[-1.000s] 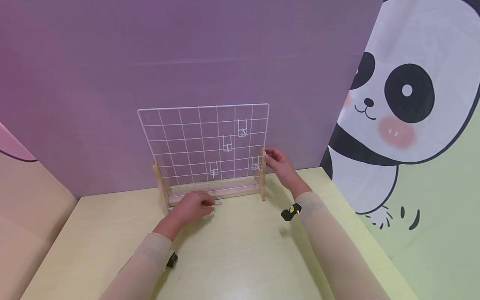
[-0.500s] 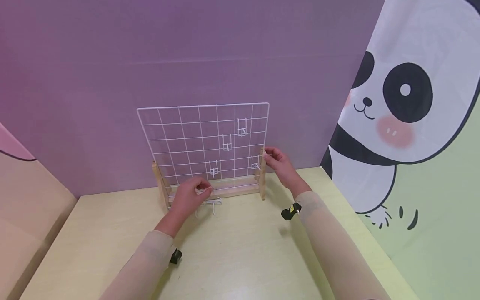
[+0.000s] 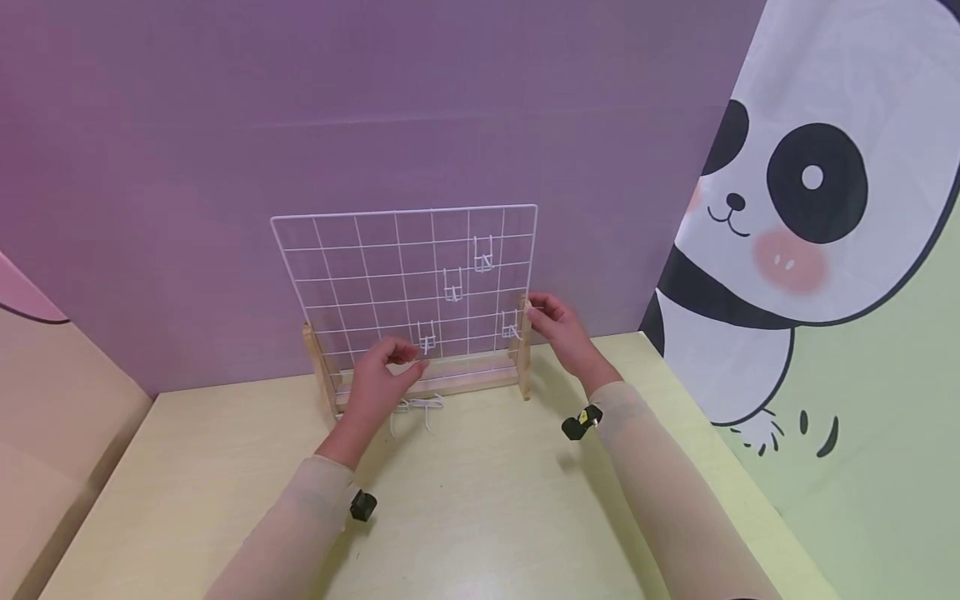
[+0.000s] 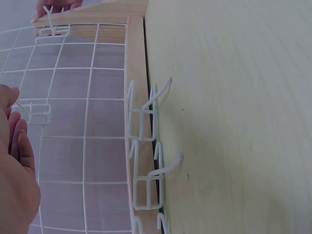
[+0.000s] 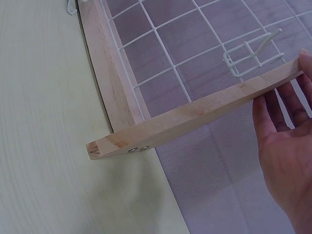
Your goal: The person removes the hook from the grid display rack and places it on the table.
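Observation:
A white wire grid panel (image 3: 405,212) stands upright in a wooden stand (image 3: 525,367). Several white wire hooks hang on its right half. My left hand (image 3: 372,379) is in front of the grid, thumb and forefinger apart, close beside the lowest middle hook (image 3: 427,342); in the left wrist view its thumb (image 4: 9,95) is next to that hook's prong, and whether they touch is unclear. My right hand (image 3: 564,337) grips the top of the stand's right post (image 5: 204,111), thumb on one face and fingers behind.
More white hooks (image 4: 147,192) hang along the stand's front lower rail (image 4: 138,63). The stand rests on a pale wooden table (image 3: 480,500), close to a purple backdrop (image 3: 187,167). A panda picture (image 3: 780,275) covers the right side wall.
My left hand has risen from the hooks at the lower rail up to the lowest middle hook on the grid, its fingers spreading apart. The right hand keeps its grip on the post.

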